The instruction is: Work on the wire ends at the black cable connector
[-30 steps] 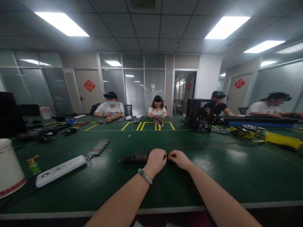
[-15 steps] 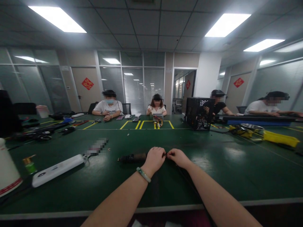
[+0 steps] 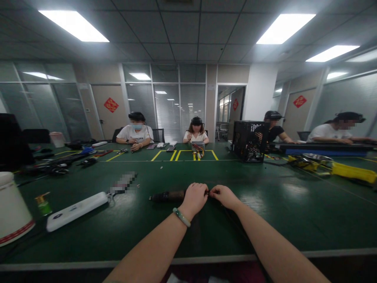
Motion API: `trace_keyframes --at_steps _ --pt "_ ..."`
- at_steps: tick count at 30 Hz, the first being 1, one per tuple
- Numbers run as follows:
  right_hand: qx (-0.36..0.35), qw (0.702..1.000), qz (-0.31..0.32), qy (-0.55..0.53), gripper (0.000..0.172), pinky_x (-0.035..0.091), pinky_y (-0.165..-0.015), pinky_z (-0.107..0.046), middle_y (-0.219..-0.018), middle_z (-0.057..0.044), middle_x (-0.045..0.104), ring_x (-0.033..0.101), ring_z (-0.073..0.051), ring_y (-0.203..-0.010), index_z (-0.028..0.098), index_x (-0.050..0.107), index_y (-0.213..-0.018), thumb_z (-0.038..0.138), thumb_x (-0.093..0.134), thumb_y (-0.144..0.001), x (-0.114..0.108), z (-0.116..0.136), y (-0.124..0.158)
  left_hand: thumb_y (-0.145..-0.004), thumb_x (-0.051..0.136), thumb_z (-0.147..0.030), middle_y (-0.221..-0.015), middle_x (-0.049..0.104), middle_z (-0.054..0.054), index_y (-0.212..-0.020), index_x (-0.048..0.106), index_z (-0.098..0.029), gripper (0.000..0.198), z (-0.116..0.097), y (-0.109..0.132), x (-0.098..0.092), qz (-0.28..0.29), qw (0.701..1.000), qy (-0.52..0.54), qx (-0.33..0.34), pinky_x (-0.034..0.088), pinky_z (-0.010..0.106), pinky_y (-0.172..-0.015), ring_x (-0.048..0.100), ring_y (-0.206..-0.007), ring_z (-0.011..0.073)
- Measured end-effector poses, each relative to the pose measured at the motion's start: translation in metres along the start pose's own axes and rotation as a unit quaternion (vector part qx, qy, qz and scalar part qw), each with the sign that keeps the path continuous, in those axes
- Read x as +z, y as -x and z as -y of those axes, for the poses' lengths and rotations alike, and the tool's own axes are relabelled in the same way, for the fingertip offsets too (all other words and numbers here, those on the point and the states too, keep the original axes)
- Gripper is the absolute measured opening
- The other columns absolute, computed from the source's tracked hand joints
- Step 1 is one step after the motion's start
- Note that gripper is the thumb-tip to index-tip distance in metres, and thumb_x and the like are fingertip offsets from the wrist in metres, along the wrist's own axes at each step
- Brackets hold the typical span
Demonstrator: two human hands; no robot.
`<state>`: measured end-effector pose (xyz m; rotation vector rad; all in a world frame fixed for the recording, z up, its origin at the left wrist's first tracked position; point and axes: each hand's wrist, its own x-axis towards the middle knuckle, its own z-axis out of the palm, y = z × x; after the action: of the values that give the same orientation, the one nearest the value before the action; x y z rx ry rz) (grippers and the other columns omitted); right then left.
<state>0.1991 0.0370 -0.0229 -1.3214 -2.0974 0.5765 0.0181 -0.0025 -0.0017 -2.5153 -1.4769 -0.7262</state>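
Observation:
My left hand (image 3: 194,198) is closed around the end of a dark cylindrical tool (image 3: 167,195) that lies on the green table (image 3: 132,228). A green bead bracelet sits on that wrist. My right hand (image 3: 224,195) is pinched shut right beside it, its fingertips meeting the left hand at a small dark part I cannot make out. A thin black cable (image 3: 235,228) runs from under my right hand toward me.
A white power strip (image 3: 77,210) lies at the left, with a small green bottle (image 3: 44,204) and a white bucket (image 3: 13,212) beyond it. A black mesh case (image 3: 249,142) stands at the back right, near yellow parts (image 3: 349,172). Several people sit across the table.
Both hands stay together at the tool. Only the view has shifted slightly.

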Motion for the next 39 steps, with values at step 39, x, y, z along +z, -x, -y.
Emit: trace_keyframes --at_steps 39 --pt "0.001 1.0 0.007 -0.021 0.015 0.043 -0.066 -0.024 -0.08 -0.002 0.069 0.059 -0.015 -0.072 0.019 0.071 -0.081 0.027 0.059 -0.077 -0.001 0.002 0.002 -0.086 0.048 -0.022 -0.095 0.062 0.005 -0.09 0.061 -0.018 0.014 0.0 0.002 0.0 -0.01 0.999 0.0 0.032 0.032 0.037 -0.099 0.054 -0.095 0.0181"
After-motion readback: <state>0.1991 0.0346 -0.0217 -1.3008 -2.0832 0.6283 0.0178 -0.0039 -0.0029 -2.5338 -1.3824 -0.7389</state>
